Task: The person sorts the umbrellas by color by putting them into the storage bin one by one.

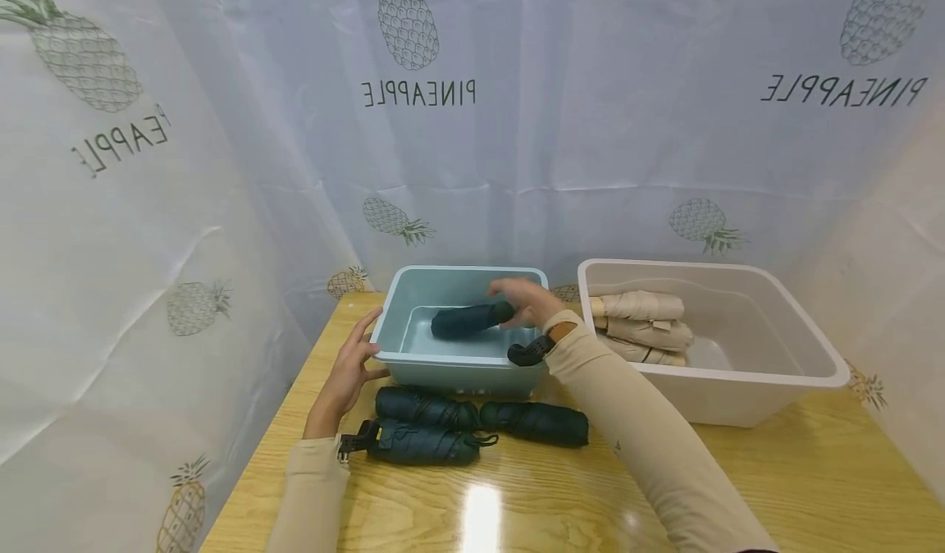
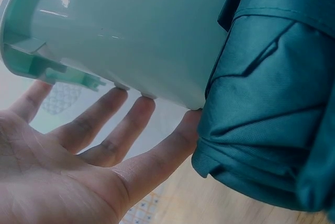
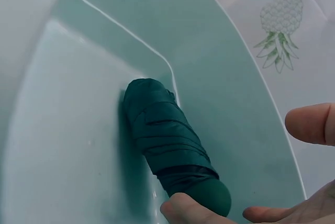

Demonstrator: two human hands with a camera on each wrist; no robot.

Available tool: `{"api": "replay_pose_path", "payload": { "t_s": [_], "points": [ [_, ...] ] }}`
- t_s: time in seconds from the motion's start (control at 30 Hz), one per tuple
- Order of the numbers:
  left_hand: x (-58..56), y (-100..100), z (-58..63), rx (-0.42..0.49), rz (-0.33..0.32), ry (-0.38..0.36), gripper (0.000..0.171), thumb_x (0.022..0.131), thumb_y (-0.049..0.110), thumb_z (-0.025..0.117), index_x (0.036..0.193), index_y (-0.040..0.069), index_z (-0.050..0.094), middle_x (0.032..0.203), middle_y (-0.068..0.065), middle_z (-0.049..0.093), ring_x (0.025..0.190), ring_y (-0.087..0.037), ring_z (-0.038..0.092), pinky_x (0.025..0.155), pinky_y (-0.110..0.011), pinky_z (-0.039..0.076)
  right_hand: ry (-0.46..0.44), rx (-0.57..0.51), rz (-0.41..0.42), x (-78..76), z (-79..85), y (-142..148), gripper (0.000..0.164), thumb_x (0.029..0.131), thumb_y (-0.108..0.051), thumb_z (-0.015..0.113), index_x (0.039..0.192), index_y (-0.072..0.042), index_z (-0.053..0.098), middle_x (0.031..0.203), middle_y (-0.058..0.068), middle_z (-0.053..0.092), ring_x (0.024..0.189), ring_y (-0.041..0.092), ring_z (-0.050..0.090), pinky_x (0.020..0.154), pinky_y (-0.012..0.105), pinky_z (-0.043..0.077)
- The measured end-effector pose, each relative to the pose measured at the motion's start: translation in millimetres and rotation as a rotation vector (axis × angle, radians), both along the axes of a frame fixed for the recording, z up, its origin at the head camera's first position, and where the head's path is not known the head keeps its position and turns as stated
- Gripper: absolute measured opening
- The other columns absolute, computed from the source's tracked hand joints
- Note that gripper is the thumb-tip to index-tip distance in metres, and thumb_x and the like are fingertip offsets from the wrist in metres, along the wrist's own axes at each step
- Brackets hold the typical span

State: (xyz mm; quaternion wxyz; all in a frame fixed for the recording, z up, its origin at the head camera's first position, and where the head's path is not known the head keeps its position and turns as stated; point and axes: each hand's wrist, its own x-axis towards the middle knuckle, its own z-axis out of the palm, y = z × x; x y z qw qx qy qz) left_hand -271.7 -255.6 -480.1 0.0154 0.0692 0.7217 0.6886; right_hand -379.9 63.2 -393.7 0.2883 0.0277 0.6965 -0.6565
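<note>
A folded dark green umbrella [image 1: 465, 321] lies inside the light blue bin [image 1: 450, 361]. My right hand [image 1: 527, 299] is over the bin at the umbrella's rounded handle end. In the right wrist view its fingers [image 3: 191, 211] are spread apart, one overlapping the umbrella [image 3: 165, 135] near the handle. My left hand [image 1: 345, 377] touches the bin's left end, and its extended fingertips meet the bin wall [image 2: 131, 35] in the left wrist view. Three more folded dark umbrellas, a rear one [image 1: 424, 408], a front one [image 1: 424, 444] and a right one [image 1: 535, 423], lie before the bin.
To the right stands a larger beige bin [image 1: 738, 381] with several folded beige umbrellas [image 1: 650, 333] piled at its left end. Both bins are on a wooden table [image 1: 561, 504]. A pineapple-print curtain [image 1: 591, 151] hangs behind and at the sides.
</note>
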Motion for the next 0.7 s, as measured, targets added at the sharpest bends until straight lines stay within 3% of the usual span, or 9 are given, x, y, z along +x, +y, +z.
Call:
{"api": "replay_pose_path", "payload": {
  "t_s": [0.13,0.37,0.53,0.7],
  "points": [
    [-0.2,-1,-0.1,0.003,0.0,-0.003,0.066,0.1,0.014,0.037,0.163,0.029,0.024,0.164,-0.024,0.024,0.144,-0.051,0.035,0.1,-0.078,0.04,-0.024,0.013,-0.006,1.1,2.7,4,0.058,0.102,-0.021,0.054,0.155,-0.004,0.039,0.171,0.022,0.002,0.158,0.044,0.007,0.115,0.057,0.04],
    [-0.8,-1,-0.2,0.004,0.0,-0.003,0.066,0.1,0.013,0.037,0.163,0.029,0.024,0.163,-0.024,0.025,0.144,-0.051,0.035,0.1,-0.078,0.04,-0.027,0.015,-0.003,3.6,10.8,9,0.059,0.103,-0.026,0.052,0.157,-0.009,0.039,0.166,0.03,0.016,0.147,0.05,0.035,0.117,0.053,0.04],
    [-0.6,0,0.0,0.002,0.001,-0.008,0.067,0.1,0.014,0.037,0.163,0.031,0.025,0.164,-0.022,0.024,0.145,-0.05,0.035,0.1,-0.077,0.04,0.065,-0.008,-0.005,10.7,24.5,14,0.058,0.103,-0.024,0.051,0.157,-0.005,0.038,0.163,0.027,0.029,0.142,0.044,0.046,0.116,0.049,0.042],
    [-0.4,0,-0.5,0.005,0.002,-0.007,0.066,0.1,0.014,0.037,0.163,0.03,0.024,0.164,-0.023,0.024,0.144,-0.051,0.035,0.1,-0.077,0.04,0.226,-0.053,0.071,32.0,40.9,28,0.054,0.106,-0.02,0.048,0.155,0.001,0.034,0.149,0.025,0.046,0.134,0.044,0.053,0.115,0.05,0.043]
  ]
}}
